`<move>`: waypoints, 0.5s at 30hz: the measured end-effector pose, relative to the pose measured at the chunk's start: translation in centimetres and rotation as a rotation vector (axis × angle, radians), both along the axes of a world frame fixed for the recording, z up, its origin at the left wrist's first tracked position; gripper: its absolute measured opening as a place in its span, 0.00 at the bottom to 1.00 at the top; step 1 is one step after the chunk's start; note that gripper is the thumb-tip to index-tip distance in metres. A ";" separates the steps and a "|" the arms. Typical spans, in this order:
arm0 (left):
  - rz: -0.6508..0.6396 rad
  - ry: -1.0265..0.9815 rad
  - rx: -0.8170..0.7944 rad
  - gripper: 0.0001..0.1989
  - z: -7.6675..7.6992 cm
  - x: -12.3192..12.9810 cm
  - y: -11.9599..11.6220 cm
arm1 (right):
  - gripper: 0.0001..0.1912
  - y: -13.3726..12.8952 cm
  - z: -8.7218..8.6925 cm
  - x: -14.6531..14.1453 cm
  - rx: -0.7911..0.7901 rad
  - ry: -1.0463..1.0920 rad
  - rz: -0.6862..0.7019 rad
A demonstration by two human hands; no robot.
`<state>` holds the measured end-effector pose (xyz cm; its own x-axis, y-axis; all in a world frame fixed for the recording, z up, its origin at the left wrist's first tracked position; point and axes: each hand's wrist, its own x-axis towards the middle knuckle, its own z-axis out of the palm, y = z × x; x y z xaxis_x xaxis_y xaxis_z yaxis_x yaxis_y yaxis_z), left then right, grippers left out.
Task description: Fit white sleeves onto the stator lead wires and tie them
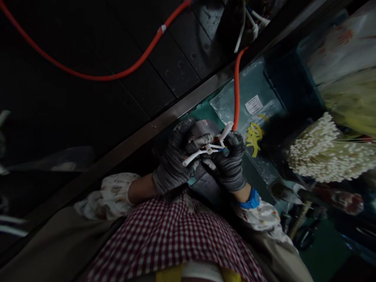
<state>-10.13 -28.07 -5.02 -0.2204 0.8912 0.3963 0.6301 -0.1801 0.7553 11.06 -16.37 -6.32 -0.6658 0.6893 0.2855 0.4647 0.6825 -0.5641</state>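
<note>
Both hands wear grey work gloves and meet over a round grey metal part [207, 126], probably a motor piece, at lap height. White-sleeved wires [192, 157] with some copper showing cross between the fingers. My left hand [178, 158] is closed around the wires from the left, fingers bent. My right hand [230, 162] pinches the same wires from the right, close to an upright white sleeve [226, 131]. An orange cable [236, 90] comes down from the bench edge to my right hand; its end is hidden there.
A dark slatted bench [141, 98] with a metal edge lies ahead, an orange cable looping over it. On the right are a clear plastic bag [270, 113] with a label, yellow strips [254, 137], a bundle of thin pale strands [314, 152] and scissors [305, 237].
</note>
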 end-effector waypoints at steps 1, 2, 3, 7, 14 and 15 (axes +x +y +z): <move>-0.010 0.001 -0.007 0.32 0.1 0.0 0.0 | 0.32 -0.2 0.2 -0.1 0.009 -0.013 -0.010; -0.020 0.003 -0.014 0.32 0.2 -0.1 0.0 | 0.30 -0.4 0.4 -0.3 0.013 -0.024 -0.022; -0.026 0.009 -0.018 0.33 0.3 -0.2 -0.1 | 0.29 -0.6 0.6 -0.4 0.019 -0.024 -0.034; -0.016 0.051 -0.024 0.32 0.9 -0.5 -0.3 | 0.35 -1.2 0.6 -1.3 0.081 0.013 -0.065; 0.020 0.081 0.001 0.32 0.7 -0.7 0.0 | 0.34 -1.4 0.1 -2.0 0.083 0.012 -0.014; 0.028 0.079 0.014 0.32 0.6 -0.8 0.1 | 0.32 -1.7 0.0 -2.1 0.093 0.029 0.001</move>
<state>-10.89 -27.99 -4.40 -0.2128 0.8793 0.4261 0.6924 -0.1720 0.7008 8.94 -18.02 -6.34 -0.6573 0.6582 0.3672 0.4481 0.7330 -0.5118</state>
